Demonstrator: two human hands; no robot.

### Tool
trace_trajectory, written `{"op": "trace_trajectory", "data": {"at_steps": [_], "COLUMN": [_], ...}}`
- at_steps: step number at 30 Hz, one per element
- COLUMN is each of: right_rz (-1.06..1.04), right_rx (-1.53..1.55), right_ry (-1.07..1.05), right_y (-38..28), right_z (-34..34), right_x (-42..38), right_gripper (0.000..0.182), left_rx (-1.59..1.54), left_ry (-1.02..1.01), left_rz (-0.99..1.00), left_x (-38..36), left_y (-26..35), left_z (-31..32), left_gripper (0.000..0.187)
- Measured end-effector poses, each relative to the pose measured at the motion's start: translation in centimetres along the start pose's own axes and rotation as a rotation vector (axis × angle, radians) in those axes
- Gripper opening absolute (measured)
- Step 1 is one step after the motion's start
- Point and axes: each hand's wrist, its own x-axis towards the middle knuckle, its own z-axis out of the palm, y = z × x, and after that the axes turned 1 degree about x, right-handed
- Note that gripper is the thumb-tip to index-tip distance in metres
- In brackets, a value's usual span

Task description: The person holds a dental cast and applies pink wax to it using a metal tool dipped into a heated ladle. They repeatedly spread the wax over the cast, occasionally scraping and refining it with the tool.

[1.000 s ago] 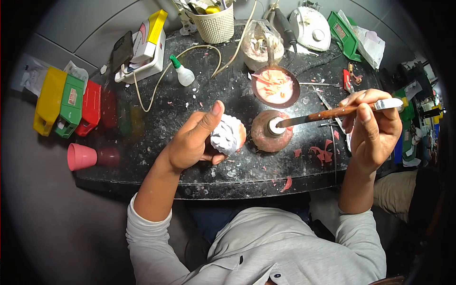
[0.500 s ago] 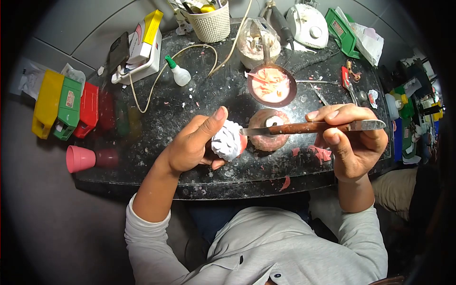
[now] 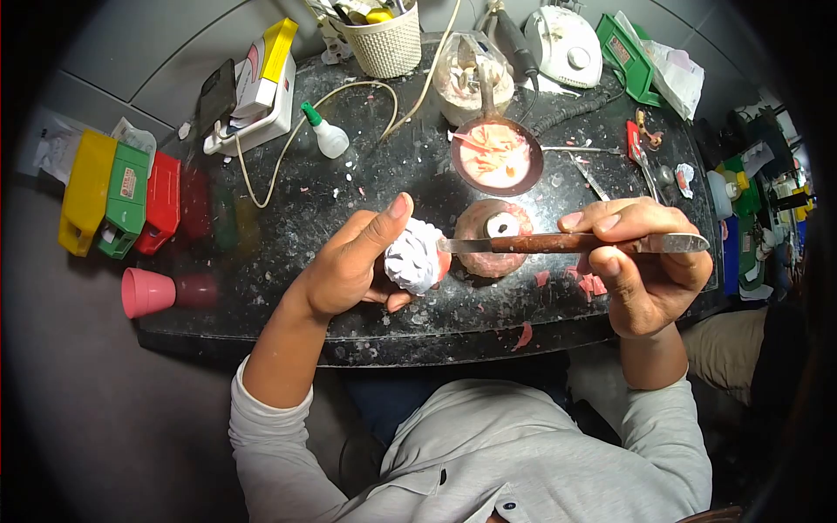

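My left hand (image 3: 353,261) is closed around a lumpy white plaster piece (image 3: 411,259) with pink wax along its right side. In my right hand (image 3: 649,261) is a wax knife (image 3: 549,244) with a wooden handle and metal ends, held level between thumb and fingers. Its left blade tip meets the pink edge of the plaster piece, or lies just over it. Beneath the knife stands a round, pink-smeared burner (image 3: 488,264) with a white centre. Behind that, a small dark pan (image 3: 538,166) contains pink wax, partly in strips.
Pink wax scraps (image 3: 593,285) lie right of the burner. A green-capped bottle (image 3: 332,140) and a looping cable stand further back left. Metal tools (image 3: 591,179) lie to the right. A pink cup (image 3: 148,292) and coloured bins (image 3: 126,196) are past the left edge.
The wax knife has tilted slightly, its left end a little lower. My left hand and the plaster piece have shifted very slightly left. The rest looks the same.
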Motion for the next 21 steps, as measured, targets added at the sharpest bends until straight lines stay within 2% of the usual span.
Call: {"op": "trace_trajectory", "data": {"at_steps": [4, 10, 12, 13, 15, 19, 21], "right_rz": [-0.023, -0.012, -0.057, -0.057, -0.034, -0.093, 0.055], "right_rx": [0.017, -0.074, 0.029, 0.028, -0.055, -0.034, 0.068], "right_ry": [0.047, -0.174, 0.027, 0.027, -0.108, -0.15, 0.042], "right_y": [0.1, 0.1, 0.4, 0.3, 0.0, 0.4, 0.1], "right_z": [0.3, -0.7, 0.3, 0.1, -0.5, -1.0, -1.4], "right_x": [-0.1, 0.2, -0.2, -0.1, 0.2, 0.2, -0.3], "right_gripper": [0.015, 0.02, 0.023, 0.023, 0.025, 0.024, 0.025], "left_rx": [-0.048, -0.032, -0.024, -0.024, -0.029, -0.074, -0.112], "left_ry": [0.069, 0.045, 0.038, 0.038, 0.042, 0.033, -0.039], "left_rz": [0.002, -0.015, -0.008, -0.008, -0.01, 0.016, 0.072], "left_x": [0.0, -0.1, -0.1, -0.1, -0.1, 0.1, 0.3], "left_y": [0.3, 0.4, 0.4, 0.4, 0.4, -0.4, -0.6], "left_z": [0.6, 0.5, 0.4, 0.4, 0.4, 0.0, -0.7], "left_gripper": [0.075, 0.074, 0.074, 0.074, 0.074, 0.073, 0.074]}}
